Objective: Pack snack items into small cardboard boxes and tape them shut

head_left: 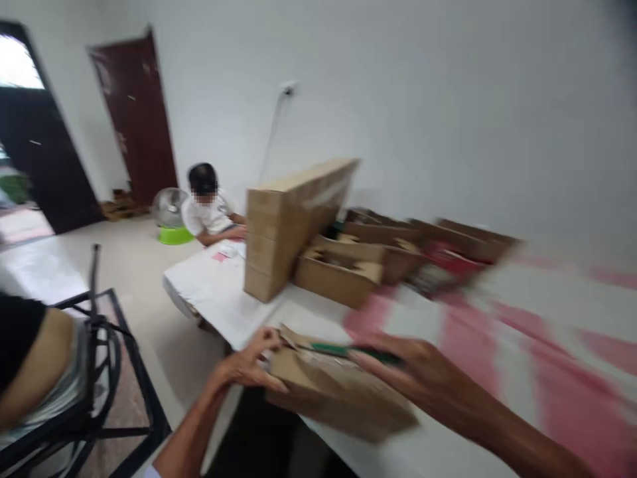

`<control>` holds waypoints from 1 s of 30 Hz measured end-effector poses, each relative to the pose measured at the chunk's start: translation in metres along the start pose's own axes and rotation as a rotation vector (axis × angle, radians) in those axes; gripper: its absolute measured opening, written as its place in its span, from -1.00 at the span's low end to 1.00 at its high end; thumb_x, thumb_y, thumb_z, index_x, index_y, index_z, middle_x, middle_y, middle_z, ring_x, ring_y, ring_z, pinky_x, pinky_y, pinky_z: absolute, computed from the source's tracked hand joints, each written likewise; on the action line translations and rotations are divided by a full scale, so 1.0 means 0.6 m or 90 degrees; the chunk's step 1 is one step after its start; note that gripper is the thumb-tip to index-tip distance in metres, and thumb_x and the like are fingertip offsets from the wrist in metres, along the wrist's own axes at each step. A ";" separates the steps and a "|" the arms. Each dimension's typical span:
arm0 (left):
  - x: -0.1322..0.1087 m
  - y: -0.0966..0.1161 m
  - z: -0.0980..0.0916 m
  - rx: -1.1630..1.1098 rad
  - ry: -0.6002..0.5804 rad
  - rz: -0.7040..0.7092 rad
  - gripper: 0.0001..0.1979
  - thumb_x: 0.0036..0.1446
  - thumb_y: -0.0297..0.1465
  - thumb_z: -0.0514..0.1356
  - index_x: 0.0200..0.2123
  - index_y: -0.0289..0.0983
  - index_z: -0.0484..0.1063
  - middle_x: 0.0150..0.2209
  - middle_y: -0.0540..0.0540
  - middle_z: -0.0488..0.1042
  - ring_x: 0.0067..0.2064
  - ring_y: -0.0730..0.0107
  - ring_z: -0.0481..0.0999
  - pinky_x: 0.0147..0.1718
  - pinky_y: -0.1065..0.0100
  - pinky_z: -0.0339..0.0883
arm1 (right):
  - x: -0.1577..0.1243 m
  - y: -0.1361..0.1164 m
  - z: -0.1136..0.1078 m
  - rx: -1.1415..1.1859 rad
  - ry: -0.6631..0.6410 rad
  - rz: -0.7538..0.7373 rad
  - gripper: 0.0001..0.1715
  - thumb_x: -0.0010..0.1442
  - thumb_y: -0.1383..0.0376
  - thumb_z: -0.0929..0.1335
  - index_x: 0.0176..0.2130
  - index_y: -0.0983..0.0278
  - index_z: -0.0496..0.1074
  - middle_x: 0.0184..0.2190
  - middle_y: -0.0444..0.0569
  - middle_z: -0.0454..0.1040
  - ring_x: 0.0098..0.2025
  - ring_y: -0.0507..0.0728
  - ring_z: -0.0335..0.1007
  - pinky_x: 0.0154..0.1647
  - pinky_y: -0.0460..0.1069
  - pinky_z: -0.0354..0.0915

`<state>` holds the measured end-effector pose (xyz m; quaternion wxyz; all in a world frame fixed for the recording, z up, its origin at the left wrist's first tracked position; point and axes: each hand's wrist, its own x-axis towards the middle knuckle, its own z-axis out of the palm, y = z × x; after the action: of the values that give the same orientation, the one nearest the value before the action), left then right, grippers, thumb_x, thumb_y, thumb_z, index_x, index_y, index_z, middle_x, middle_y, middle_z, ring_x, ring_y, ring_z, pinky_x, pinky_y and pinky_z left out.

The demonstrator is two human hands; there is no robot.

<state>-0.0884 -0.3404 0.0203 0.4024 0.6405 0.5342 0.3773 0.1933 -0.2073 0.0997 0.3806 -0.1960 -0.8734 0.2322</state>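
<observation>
A brown cardboard box (343,405) lies tilted at the table's near edge, blurred by motion, with a flap raised along its top. My left hand (253,362) grips the box's left end, thumb on the side and fingers at the top corner. In my right hand (408,368) is a slim green tool (331,348), held along the top of the box with its thin end pointing towards my left fingers. Blur hides the exact kind of tool.
A tall carton (263,245) stands on the white table (219,312), beside open cardboard boxes (343,275) with things inside. Red-and-white sheeting (468,345) covers the right side. Another person (212,216) sits beyond; a black chair frame (99,358) and seated person are left.
</observation>
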 end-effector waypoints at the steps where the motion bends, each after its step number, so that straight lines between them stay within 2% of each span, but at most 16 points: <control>1: 0.001 0.003 -0.006 -0.001 0.010 0.010 -0.01 -0.33 0.12 0.59 0.20 -0.09 0.51 0.27 -0.22 0.19 0.30 -0.14 0.26 0.17 -0.06 0.40 | 0.007 -0.021 -0.016 0.005 -0.074 0.024 -0.59 0.25 -0.11 0.41 -0.32 0.10 0.69 -0.40 0.01 0.69 -0.45 0.22 0.58 -0.45 0.04 0.43; 4: 0.012 0.002 -0.023 -0.004 0.009 0.017 -0.03 -0.17 0.03 0.56 0.31 -0.04 0.38 0.40 -0.21 0.05 0.39 -0.17 0.16 0.22 -0.06 0.36 | 0.025 -0.057 -0.040 -0.021 -0.110 0.097 -0.68 0.33 0.09 0.37 -0.27 0.18 0.68 -0.33 0.00 0.69 -0.35 0.18 0.59 -0.33 0.02 0.41; 8: 0.017 0.008 -0.028 0.012 -0.002 0.017 -0.16 -0.08 -0.12 0.53 0.28 -0.03 0.41 0.39 -0.19 0.10 0.40 -0.13 0.20 0.21 -0.01 0.39 | 0.027 -0.069 -0.037 -0.021 -0.130 0.120 -0.74 0.32 0.19 0.37 -0.24 0.22 0.66 -0.33 -0.05 0.68 -0.33 0.12 0.55 -0.29 -0.02 0.36; 17: 0.017 0.031 -0.027 0.015 0.016 0.023 -0.24 -0.09 -0.18 0.52 0.23 -0.03 0.46 0.31 -0.19 0.19 0.33 -0.12 0.29 0.16 0.00 0.41 | 0.037 -0.068 -0.028 -0.085 -0.171 0.093 -0.80 0.33 0.27 0.40 -0.19 0.23 0.67 -0.32 -0.05 0.68 -0.35 0.07 0.50 -0.31 -0.06 0.25; 24: 0.021 0.026 -0.029 0.030 0.007 0.017 -0.23 -0.08 -0.21 0.50 0.24 -0.02 0.44 0.34 -0.18 0.14 0.38 -0.14 0.22 0.18 0.00 0.40 | 0.055 -0.073 -0.019 -0.225 -0.238 0.077 -0.82 0.35 0.27 0.42 -0.19 0.19 0.68 -0.26 -0.05 0.70 -0.29 0.11 0.53 -0.28 -0.04 0.21; 28: 0.026 0.019 -0.034 0.023 0.012 0.017 -0.22 -0.08 -0.21 0.50 0.25 -0.03 0.43 0.36 -0.19 0.13 0.38 -0.16 0.23 0.20 0.00 0.41 | 0.079 -0.090 -0.012 -0.287 -0.282 0.086 -0.83 0.36 0.26 0.43 -0.23 0.20 0.67 -0.31 -0.04 0.68 -0.32 0.11 0.51 -0.35 -0.03 0.10; 30: 0.027 0.014 -0.037 0.027 0.020 0.019 -0.20 -0.09 -0.20 0.51 0.26 -0.03 0.41 0.37 -0.20 0.12 0.39 -0.17 0.22 0.20 -0.02 0.41 | 0.085 -0.093 -0.021 -0.317 -0.300 0.091 -0.81 0.37 0.23 0.43 -0.24 0.21 0.66 -0.33 -0.03 0.66 -0.33 0.11 0.50 -0.36 -0.03 0.08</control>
<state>-0.1034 -0.3229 0.0377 0.3748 0.6505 0.5389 0.3821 0.1613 -0.2228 0.1676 0.0916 -0.2849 -0.9511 0.0770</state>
